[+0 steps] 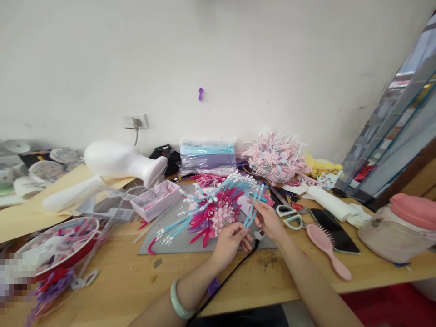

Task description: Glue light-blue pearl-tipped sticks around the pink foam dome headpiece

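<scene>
Several light blue pipe cleaners (251, 213), some seemingly bent into loops, stand up between my two hands. My left hand (232, 238) pinches their lower ends between thumb and fingers; a pale green bangle (179, 299) circles that wrist. From the right, my right hand (268, 220) has its fingers closed on the same pipe cleaners. Just behind lies a large flower piece with magenta petals (200, 220), a pink beaded flower (223, 218) and blue stems tipped with white beads (175, 227). It rests on a grey mat (150, 243).
Scissors (291, 217), a pink hairbrush (329, 252) and a black phone (335, 230) lie at the right, near a pink-lidded container (398, 227). Leftward are a white box (156, 200), a foam head (119, 161) and a round tray (91, 247). A black cable (228, 278) crosses the table's front.
</scene>
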Demonstrator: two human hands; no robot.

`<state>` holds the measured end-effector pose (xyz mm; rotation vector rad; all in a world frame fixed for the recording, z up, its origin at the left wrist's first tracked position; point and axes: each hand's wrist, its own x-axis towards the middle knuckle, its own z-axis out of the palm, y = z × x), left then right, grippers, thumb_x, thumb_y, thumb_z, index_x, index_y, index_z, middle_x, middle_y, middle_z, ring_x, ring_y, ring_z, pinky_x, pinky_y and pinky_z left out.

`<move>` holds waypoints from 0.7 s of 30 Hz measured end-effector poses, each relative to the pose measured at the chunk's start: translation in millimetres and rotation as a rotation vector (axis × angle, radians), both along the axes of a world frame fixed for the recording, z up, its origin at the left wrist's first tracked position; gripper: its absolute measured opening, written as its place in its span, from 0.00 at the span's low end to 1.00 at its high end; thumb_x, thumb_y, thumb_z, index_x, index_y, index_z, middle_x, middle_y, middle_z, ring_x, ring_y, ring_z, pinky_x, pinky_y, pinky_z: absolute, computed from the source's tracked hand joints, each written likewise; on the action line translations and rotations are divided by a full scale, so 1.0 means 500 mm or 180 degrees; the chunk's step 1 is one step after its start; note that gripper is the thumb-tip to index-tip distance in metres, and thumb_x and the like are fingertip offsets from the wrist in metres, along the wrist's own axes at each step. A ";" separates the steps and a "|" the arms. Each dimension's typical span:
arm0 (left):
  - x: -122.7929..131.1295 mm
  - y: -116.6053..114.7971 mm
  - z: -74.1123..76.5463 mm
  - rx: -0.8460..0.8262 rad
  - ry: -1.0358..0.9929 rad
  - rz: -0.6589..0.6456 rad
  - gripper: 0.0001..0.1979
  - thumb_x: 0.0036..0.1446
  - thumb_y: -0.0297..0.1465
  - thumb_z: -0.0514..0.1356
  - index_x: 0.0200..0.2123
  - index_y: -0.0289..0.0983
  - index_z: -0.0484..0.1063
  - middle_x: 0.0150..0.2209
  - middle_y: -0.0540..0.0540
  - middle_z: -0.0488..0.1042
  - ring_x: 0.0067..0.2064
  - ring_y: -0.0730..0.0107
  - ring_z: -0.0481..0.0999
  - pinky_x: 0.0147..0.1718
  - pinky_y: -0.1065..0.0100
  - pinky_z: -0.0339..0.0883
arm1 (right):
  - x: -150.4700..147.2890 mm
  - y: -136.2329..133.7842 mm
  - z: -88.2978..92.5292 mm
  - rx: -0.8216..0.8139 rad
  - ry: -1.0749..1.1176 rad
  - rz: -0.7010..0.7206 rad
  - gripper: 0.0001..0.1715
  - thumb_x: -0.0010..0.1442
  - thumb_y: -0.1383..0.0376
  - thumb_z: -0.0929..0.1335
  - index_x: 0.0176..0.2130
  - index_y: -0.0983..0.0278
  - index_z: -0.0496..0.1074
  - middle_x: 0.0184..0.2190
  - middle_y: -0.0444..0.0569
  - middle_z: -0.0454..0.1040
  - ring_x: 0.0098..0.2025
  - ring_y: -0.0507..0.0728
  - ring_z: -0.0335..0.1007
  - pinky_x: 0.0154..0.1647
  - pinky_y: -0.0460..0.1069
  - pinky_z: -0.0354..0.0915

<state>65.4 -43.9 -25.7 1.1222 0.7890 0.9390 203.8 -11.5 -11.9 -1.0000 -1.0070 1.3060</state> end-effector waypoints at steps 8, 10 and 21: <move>0.000 -0.003 -0.012 -0.0283 0.0411 -0.0351 0.11 0.42 0.38 0.58 0.20 0.35 0.63 0.13 0.52 0.68 0.11 0.78 0.64 0.09 0.76 0.51 | -0.003 -0.003 0.008 0.0131 0.0456 0.0080 0.15 0.42 0.57 0.73 0.23 0.65 0.68 0.20 0.41 0.69 0.16 0.44 0.58 0.15 0.42 0.56; 0.000 -0.005 -0.012 -0.0256 0.0551 -0.0327 0.13 0.45 0.39 0.57 0.20 0.36 0.63 0.12 0.53 0.65 0.10 0.79 0.61 0.08 0.77 0.47 | -0.006 -0.002 0.001 0.0160 0.0357 0.0116 0.15 0.43 0.57 0.72 0.23 0.65 0.67 0.19 0.40 0.69 0.15 0.45 0.59 0.15 0.42 0.56; -0.004 0.008 0.000 -0.0688 -0.0218 0.0049 0.18 0.45 0.44 0.59 0.28 0.37 0.59 0.14 0.56 0.66 0.09 0.82 0.57 0.07 0.78 0.38 | -0.005 0.005 -0.008 0.0131 0.0372 -0.0247 0.16 0.40 0.54 0.73 0.24 0.65 0.71 0.14 0.42 0.69 0.18 0.50 0.64 0.19 0.46 0.61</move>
